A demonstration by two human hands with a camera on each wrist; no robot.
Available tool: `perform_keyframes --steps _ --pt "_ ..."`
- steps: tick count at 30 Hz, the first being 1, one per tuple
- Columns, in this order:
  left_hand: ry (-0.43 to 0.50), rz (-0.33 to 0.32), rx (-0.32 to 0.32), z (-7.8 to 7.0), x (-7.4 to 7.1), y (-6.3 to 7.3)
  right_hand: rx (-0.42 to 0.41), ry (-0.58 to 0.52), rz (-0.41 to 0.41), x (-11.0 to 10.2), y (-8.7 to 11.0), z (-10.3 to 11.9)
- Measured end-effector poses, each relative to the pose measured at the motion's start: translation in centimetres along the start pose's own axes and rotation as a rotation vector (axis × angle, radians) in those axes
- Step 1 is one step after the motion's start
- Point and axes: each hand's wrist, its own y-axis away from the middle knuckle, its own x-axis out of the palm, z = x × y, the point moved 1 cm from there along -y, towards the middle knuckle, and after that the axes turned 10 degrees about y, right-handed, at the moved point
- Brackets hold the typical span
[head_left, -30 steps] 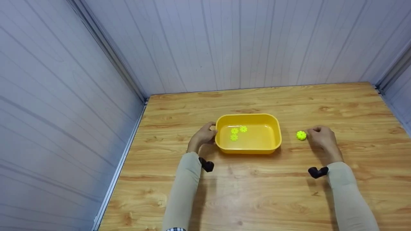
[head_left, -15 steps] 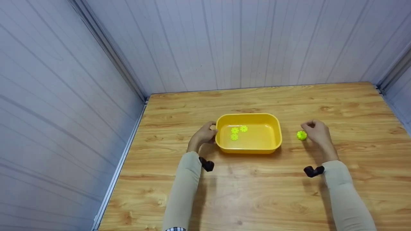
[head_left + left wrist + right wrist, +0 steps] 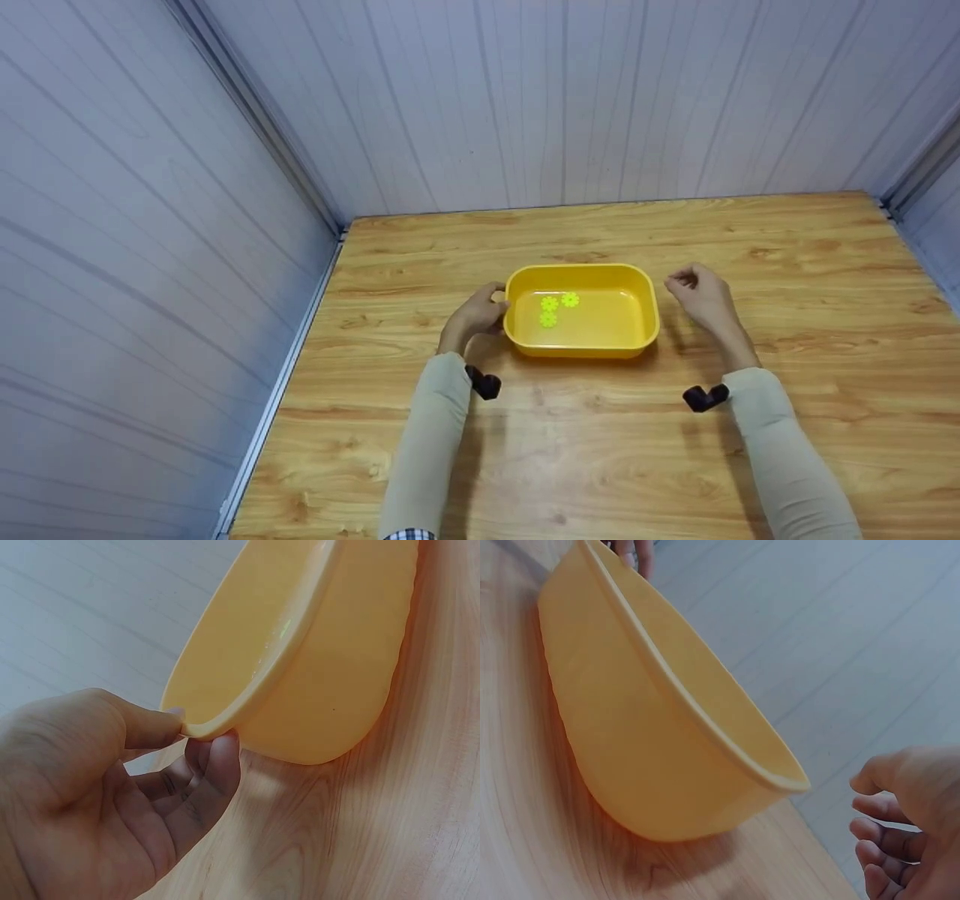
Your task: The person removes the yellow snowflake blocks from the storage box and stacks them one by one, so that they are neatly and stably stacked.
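The left grip, the left hand [image 3: 475, 315], pinches the yellow basin [image 3: 582, 279] by its rim; the basin extends toward three o'clock, three flower-shaped pieces [image 3: 548, 320] lying inside. For the bent-fingered right hand [image 3: 705, 296], it lies at nine o'clock, untouched; whether that grip holds anything, I cannot tell.

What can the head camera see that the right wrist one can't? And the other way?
Only the head view: three bright flowers inside the yellow tub, and both sleeves.

Only the right wrist view: the tub's outer wall broadly, not as a thin strip, and the lower fingertips of the right hand.

Both: the tub, right hand, left hand, wooden table, pale wall.
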Motion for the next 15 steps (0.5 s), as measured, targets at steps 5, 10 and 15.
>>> perform_keyframes --steps 5,10,15 --pt "0.003 0.001 -0.001 0.0 0.1 0.0 -0.034 -0.010 -0.015 1.1 -0.5 1.4" --pt "0.013 0.005 -0.011 0.0 0.0 -0.1 -0.088 -0.015 -0.022 2.3 -0.8 2.7" --pt "0.007 -0.004 -0.012 0.1 0.0 -0.1 -0.117 -0.027 0.004 3.7 -0.9 4.3"
